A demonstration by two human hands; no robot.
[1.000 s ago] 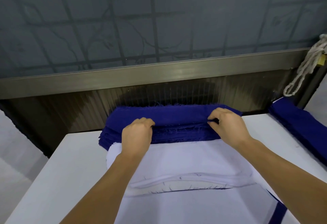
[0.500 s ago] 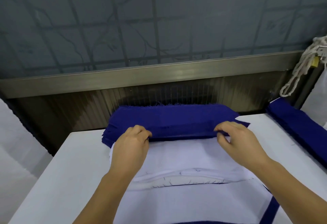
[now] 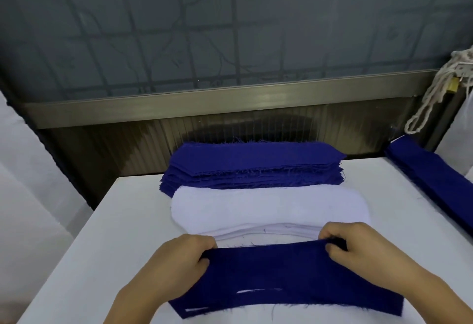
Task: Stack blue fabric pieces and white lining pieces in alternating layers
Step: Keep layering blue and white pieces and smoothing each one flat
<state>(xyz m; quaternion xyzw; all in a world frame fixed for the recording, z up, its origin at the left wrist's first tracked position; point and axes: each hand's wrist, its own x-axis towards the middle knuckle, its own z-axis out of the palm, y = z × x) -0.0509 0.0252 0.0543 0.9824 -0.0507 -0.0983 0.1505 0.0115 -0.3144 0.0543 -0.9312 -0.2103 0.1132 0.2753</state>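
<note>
A single blue fabric piece (image 3: 268, 270) stretches between my hands at the near side of the white table (image 3: 107, 241). My left hand (image 3: 179, 262) pinches its left end and my right hand (image 3: 358, 249) pinches its right end. The piece lies over a near stack showing blue and white edges (image 3: 256, 298). Behind it sits a pile of white lining pieces (image 3: 268, 208). At the table's far edge lies a thick pile of blue fabric pieces (image 3: 256, 165).
A second pile of long blue strips (image 3: 435, 177) runs along the table's right edge. A white cord (image 3: 430, 98) hangs at the upper right. A metal ledge (image 3: 204, 103) and a dark ribbed panel stand behind the table.
Both hands lifted one blue piece off the far pile and drew it toward me, over the white lining pile, down to the near stack.
</note>
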